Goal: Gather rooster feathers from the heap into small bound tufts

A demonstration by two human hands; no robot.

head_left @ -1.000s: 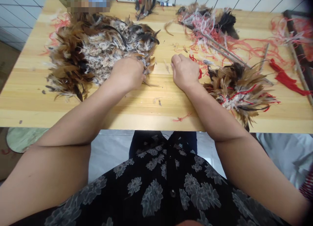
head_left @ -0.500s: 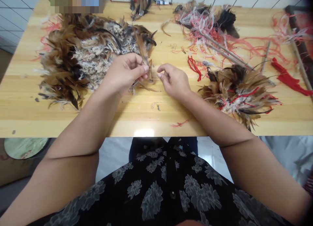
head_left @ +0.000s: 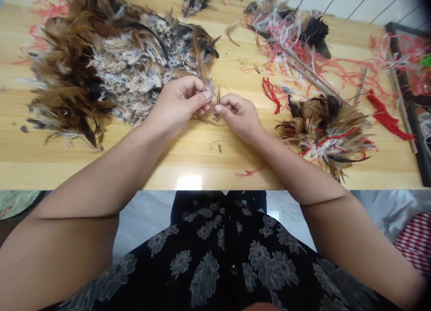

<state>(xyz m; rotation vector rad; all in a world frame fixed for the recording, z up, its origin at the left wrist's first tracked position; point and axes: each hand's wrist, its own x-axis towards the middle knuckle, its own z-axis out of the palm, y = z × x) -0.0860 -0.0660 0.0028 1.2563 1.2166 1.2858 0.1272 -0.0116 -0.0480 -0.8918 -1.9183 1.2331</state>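
**Feather Held Between Two Hands Above the Tabletop**

The tabletop (head_left: 208,167) is pale wood and spans the full width of the view. Its far left section carries the large feather pile (head_left: 111,68), a loose heap of brown, black and pale grey feathers. To the right lies the smaller bound feather bundle (head_left: 330,131), laced with red string. Behind it, thin sticks (head_left: 313,73) lie slantwise among the tangled red and white strings (head_left: 286,32). A loose red string scrap (head_left: 249,172) lies near the front edge.

Both forearms reach forward from the lower corners and converge at the centre of the tabletop, just beside the near-right edge of the large feather pile.

The left hand (head_left: 178,104) is turned palm inward, fingers curled, with thumb and forefinger pinched together at the tip. The right hand (head_left: 239,116) mirrors it, knuckles up, its fingertips closed in a pinch directed left.

The small feather cluster (head_left: 217,98) sits between the two pinches. Its long axis stands roughly upright, tips pointing away from the person, base at the fingertips. It lies directly right of the left hand and directly left of the right hand; both hands appear equally near. Whether both pinches actually grip it or only one cannot be told, as the fingers hide the base.
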